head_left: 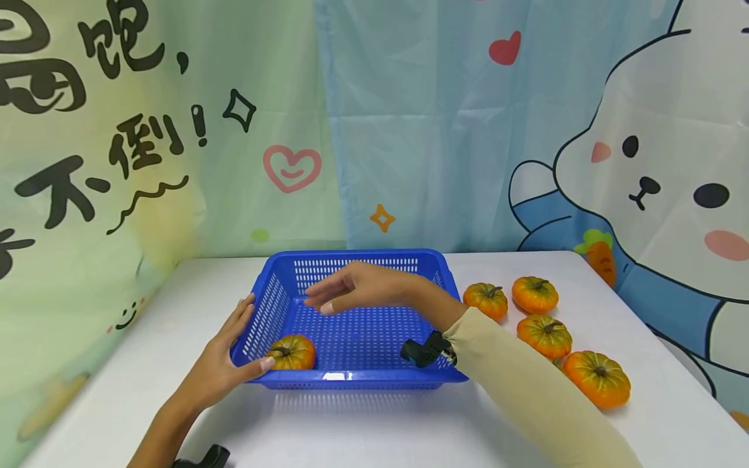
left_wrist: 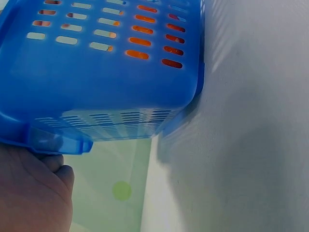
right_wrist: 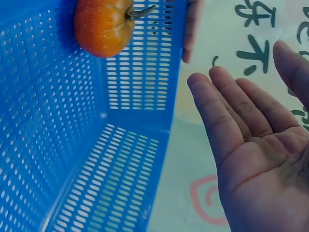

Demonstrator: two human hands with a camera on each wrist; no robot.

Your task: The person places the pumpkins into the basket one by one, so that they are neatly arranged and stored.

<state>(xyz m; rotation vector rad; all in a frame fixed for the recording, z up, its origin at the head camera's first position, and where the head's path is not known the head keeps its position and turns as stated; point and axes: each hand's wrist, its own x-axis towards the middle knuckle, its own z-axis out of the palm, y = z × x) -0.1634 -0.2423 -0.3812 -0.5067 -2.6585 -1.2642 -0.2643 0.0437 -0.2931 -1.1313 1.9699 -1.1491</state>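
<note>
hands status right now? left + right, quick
Left hand: holding the blue basket at its near-left corner.
Right hand: open, holding nothing, above the basket.

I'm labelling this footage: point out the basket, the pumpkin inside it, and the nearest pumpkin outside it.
Blue basket [head_left: 398, 378], head view: its near rim.
Pumpkin inside basket [head_left: 297, 353], head view: the middle of its orange skin.
Nearest pumpkin outside basket [head_left: 597, 381], head view: the middle of its orange skin.
</note>
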